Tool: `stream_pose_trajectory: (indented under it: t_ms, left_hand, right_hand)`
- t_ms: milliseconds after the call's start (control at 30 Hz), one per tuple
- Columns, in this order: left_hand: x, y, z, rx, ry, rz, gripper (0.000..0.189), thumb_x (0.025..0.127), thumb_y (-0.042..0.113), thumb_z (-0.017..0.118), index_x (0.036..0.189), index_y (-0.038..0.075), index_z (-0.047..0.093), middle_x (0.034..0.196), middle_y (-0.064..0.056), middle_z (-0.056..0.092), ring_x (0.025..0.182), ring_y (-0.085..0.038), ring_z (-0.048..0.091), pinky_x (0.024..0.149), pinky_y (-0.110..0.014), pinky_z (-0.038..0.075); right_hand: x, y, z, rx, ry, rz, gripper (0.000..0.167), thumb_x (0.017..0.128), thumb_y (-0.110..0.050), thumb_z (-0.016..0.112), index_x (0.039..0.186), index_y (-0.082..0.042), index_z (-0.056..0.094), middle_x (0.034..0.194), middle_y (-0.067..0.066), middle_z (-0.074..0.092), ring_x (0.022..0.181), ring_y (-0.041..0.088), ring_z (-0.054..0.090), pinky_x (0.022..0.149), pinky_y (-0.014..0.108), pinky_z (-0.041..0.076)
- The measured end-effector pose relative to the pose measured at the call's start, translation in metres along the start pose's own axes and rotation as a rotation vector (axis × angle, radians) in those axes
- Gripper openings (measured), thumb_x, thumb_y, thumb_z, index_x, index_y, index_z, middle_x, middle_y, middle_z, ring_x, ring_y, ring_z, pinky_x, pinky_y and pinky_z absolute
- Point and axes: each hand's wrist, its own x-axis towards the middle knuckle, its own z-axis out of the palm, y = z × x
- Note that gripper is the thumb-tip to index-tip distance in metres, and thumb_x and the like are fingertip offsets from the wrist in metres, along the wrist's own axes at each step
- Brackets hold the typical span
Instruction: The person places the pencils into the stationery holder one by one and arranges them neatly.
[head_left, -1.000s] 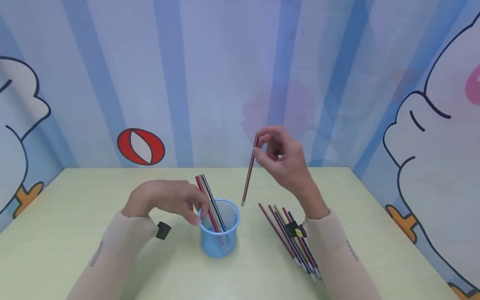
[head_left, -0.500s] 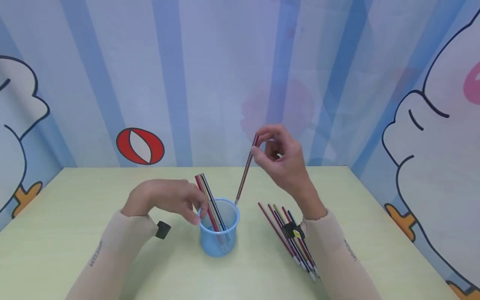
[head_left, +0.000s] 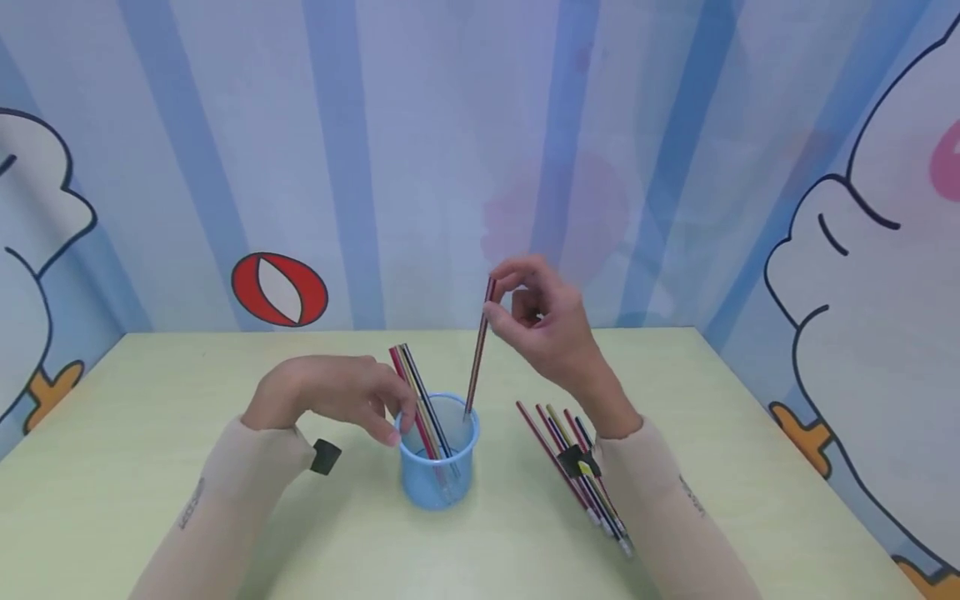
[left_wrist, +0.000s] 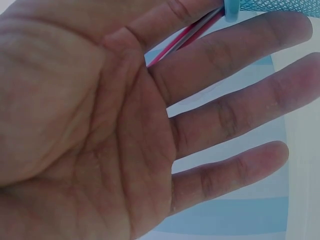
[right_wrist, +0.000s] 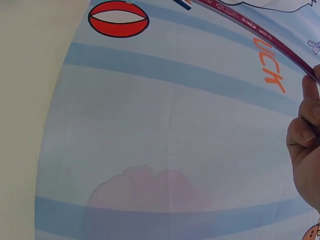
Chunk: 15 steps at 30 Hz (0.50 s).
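Observation:
In the head view a light blue pencil cup (head_left: 438,493) stands upright, with several pencils (head_left: 420,392) leaning left in it. My left hand (head_left: 330,392) is at the cup's left rim, forefinger inside and thumb outside, pinching it. Its other fingers are straight in the left wrist view, beside the cup's mesh wall (left_wrist: 280,6). Above the cup's right side, my right hand (head_left: 547,325) pinches a dark red pencil (head_left: 478,358) by its upper end between thumb and forefinger. The pencil tilts slightly, its lower end just inside the right rim. The right wrist view shows the pencil's shaft (right_wrist: 260,32).
Several loose pencils (head_left: 555,458) lie in a bundle right of the cup, partly under my right sleeve (head_left: 660,500). The pale yellow table (head_left: 187,375) ends at a striped blue backdrop (head_left: 450,167) with cartoon figures at both sides.
My right hand has moved left, bringing the pencil's lower end from beside the cup to inside its right rim. My left hand stays at the rim.

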Motion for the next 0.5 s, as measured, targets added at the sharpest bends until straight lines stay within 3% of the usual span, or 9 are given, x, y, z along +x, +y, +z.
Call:
stream_pose_trajectory:
  t_ms: [500]
  left_hand:
    - [0.001,-0.002,0.000,0.000,-0.005,0.021,0.014,0.088,0.022,0.078,0.097,0.017,0.069,0.104,0.009,0.066,0.101,-0.014,0.062,0.086,-0.034,0.052]
  right_hand:
    - [-0.009,0.008,0.029,-0.013,-0.211,0.082,0.026,0.091,0.000,0.066,0.114,-0.011,0.058,0.087,0.000,0.064,0.047,0.012,0.035,0.047,0.026,0.032]
